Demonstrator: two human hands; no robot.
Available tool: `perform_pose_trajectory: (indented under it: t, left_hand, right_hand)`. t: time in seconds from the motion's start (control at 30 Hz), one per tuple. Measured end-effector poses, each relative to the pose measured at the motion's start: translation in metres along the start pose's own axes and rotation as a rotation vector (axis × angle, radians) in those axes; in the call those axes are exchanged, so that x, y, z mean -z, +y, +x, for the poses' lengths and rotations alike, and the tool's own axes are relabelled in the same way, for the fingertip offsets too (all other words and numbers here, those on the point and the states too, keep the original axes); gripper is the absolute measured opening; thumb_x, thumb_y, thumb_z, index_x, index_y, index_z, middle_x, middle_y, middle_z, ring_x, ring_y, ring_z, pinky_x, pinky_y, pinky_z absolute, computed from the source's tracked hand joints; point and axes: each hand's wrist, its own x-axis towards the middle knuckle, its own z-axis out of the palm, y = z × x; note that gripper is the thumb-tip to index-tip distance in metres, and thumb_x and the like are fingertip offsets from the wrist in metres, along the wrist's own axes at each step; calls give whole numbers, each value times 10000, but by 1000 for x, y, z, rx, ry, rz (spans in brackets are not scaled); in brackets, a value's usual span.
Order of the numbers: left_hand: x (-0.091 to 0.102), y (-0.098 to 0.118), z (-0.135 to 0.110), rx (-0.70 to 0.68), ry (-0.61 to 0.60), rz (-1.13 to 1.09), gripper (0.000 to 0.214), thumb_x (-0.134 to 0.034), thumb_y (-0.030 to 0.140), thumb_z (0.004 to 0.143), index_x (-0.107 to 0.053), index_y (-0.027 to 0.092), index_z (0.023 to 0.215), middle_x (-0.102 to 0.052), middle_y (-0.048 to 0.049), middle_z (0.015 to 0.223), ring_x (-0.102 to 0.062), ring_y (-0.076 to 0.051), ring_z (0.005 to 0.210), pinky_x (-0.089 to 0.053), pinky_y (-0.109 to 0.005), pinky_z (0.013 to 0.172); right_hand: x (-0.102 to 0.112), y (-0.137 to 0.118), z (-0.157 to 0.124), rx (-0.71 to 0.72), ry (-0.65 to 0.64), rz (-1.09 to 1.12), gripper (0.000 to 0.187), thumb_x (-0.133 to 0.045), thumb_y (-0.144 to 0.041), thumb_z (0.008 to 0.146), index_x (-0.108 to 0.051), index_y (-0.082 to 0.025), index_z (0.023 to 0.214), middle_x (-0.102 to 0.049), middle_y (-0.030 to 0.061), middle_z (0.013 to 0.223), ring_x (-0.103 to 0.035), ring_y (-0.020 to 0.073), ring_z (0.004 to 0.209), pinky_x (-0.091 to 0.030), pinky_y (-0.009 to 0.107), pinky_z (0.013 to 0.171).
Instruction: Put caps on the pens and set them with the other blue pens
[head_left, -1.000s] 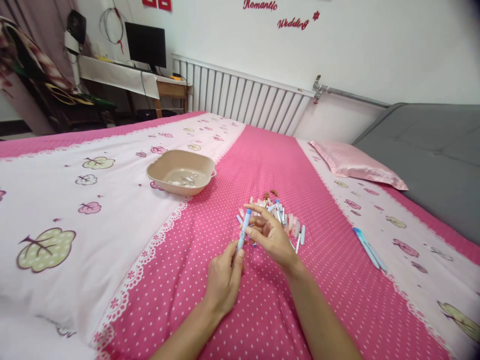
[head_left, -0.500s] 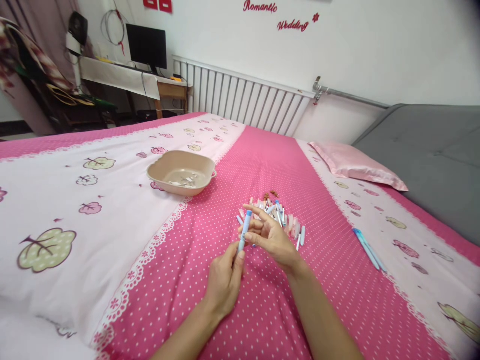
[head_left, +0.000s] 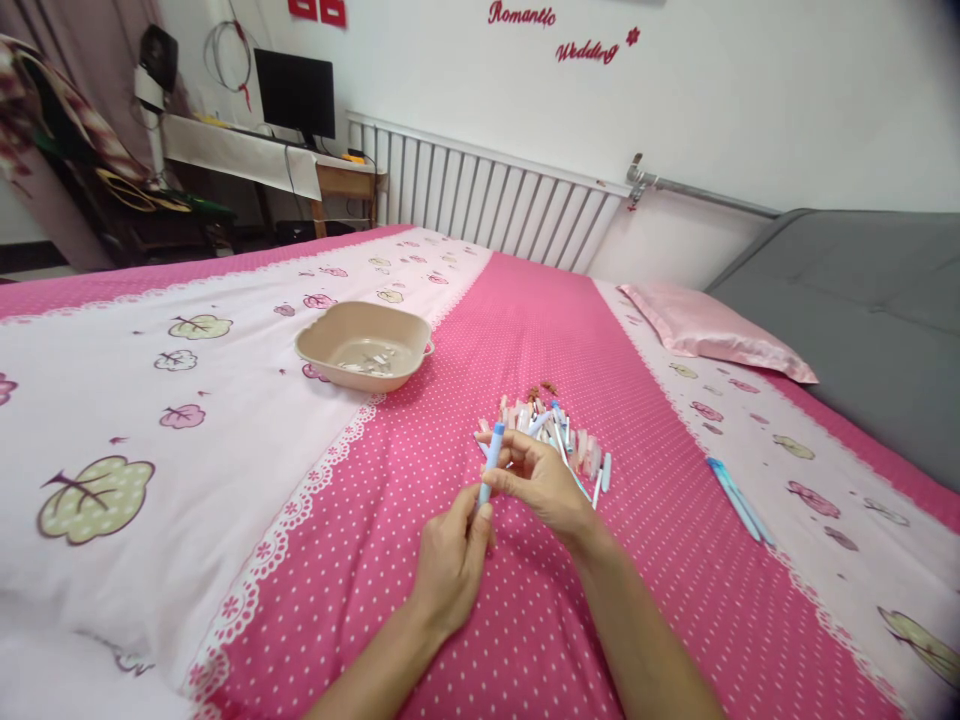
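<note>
Low over the pink bedspread, my left hand (head_left: 450, 562) grips the lower end of a light blue pen (head_left: 492, 462) between thumb and fingers. The pen stands nearly upright, and its top end is a darker blue. My right hand (head_left: 536, 485) comes in from the right, its thumb and curled fingertips closed on the middle of the pen. Just behind the hands lies a loose pile of pen parts (head_left: 587, 450) in pink, pale blue and white, partly covered by my right hand.
A beige plastic basin (head_left: 364, 345) with small pale pieces inside sits on the bed, left of the pile. Small brown items (head_left: 549, 387) lie behind the pile. Two blue pens (head_left: 739, 500) lie to the right. Farther off is a pink pillow (head_left: 712, 325).
The fingers of my right hand have curled down from above the pen's top and closed around its middle. My left hand keeps its grip, almost unmoved.
</note>
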Motion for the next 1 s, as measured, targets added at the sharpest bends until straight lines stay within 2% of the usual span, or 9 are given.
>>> perform_pose_trajectory:
  t: [0.1,0.17,0.33,0.47,0.77,0.9,1.0]
  left_hand:
    - [0,1,0,-12,-1,-10,348,-331,406,949,-554,160,1054,-563,24,610,-511,-135,536,-342,-256,551]
    - [1,2,0,-15,-2,-18,352,-332,406,949,-560,159,1057,-567,23,609,-513,-135,534,-347,-256,550]
    - [1,3,0,2,1,-81,383,-326,408,952,-552,154,1126,-575,15,618,-516,-134,536,-364,-252,542]
    - [0,2,0,15,4,-108,398,-321,408,953,-545,152,1160,-563,20,607,-509,-125,524,-369,-244,529]
    - [1,2,-1,-4,-4,-100,368,-318,401,959,-538,154,1118,-565,27,612,-496,-116,524,-363,-246,538]
    - [0,1,-1,-11,-22,-96,357,-314,403,960,-534,158,1096,-567,29,618,-492,-117,525,-362,-250,543]
    - [0,1,-1,-10,-16,-99,362,-313,407,959,-543,153,1075,-570,22,626,-493,-118,528,-365,-253,544]
  right_hand:
    - [-3,1,0,13,59,-59,478,-831,-268,585,-650,-195,1022,-545,-65,652,-525,73,573,-433,201,556]
    - [-4,1,0,26,65,-77,486,-826,-277,596,-642,-197,1038,-582,-38,717,-543,88,627,-440,205,571]
    - [1,-3,-3,8,-131,22,547,-718,-337,748,-529,-243,1253,-670,75,1044,-611,157,893,-495,299,775]
    - [4,-2,-3,5,-184,68,489,-638,-329,824,-510,-244,1289,-702,73,974,-632,161,863,-487,339,820]
    - [3,2,0,-2,-116,97,433,-766,-285,697,-628,-233,1104,-638,0,847,-598,113,745,-496,261,711]
    - [3,4,0,32,-50,-2,460,-806,-235,640,-632,-239,1066,-621,-6,893,-568,126,889,-463,253,798]
    - [2,2,-1,39,-69,-16,484,-803,-247,645,-614,-237,1091,-634,22,1013,-561,144,975,-442,278,866]
